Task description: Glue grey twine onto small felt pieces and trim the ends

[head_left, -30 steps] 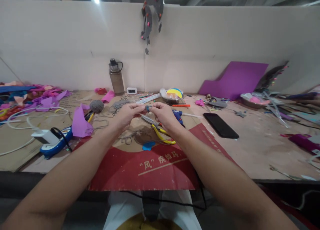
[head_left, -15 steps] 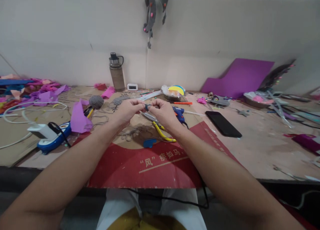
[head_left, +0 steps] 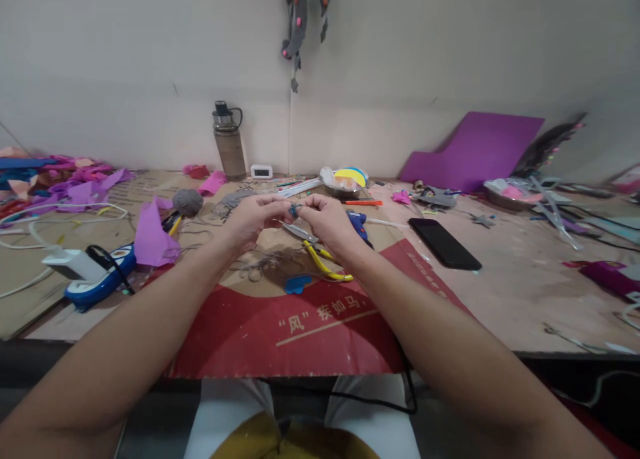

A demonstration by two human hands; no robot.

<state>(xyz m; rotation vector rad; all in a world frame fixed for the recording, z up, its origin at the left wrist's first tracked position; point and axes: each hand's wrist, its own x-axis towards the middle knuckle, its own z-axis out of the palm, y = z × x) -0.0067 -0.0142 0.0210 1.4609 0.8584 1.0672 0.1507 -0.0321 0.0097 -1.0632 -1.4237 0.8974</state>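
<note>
Between the fingertips of both hands is a small blue-grey piece, too small and covered to make out fully. My left hand pinches it from the left, and my right hand from the right. Below the hands, yellow-handled scissors lie on the cardboard, their blades partly hidden by my right hand. Grey yarn is loosely tangled under my hands. A blue felt cutout rests nearer the red cardboard. Just beyond my right wrist lies a blue glue gun, partly covered.
A phone lies on the right. On the left are a blue power strip, purple felt and a yarn ball. A bottle, a small white clock and a bowl stand along the back.
Both hands stay together around the small piece, and their fingers have shifted slightly, showing more of its blue. The whole view has moved a little.
</note>
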